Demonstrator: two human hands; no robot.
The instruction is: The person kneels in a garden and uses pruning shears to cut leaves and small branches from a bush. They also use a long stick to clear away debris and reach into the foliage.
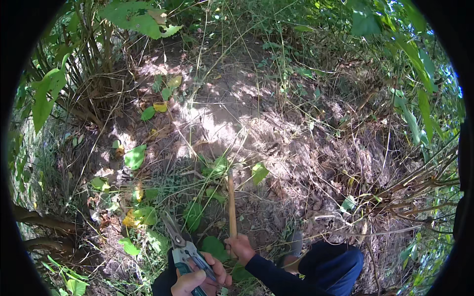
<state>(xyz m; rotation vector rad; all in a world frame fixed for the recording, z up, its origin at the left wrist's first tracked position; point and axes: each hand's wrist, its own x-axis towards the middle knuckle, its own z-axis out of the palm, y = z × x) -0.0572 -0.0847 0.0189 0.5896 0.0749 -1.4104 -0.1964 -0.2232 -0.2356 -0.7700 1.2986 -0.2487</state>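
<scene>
My left hand (218, 272), low in the picture, is wrapped around the grips of a pair of pruning shears (181, 255). Their narrow metal blades point up and to the left, over weeds. Beside it, my right hand (242, 248) grips the lower end of a wooden tool handle (232, 207). The handle runs straight away from me, down to the ground. Leaves and grass stems (220, 164) cover its far end, so I cannot tell what kind of head it has. Broad green leaves (213, 247) lie between my two hands.
Clumps of woody stems rise at the upper left (100, 70) and right (403, 199). Thick brown branches (44, 222) reach in from the left. Dry grass (285, 148) and fallen leaves litter the soil. My bent knee (333, 262) is at the lower right.
</scene>
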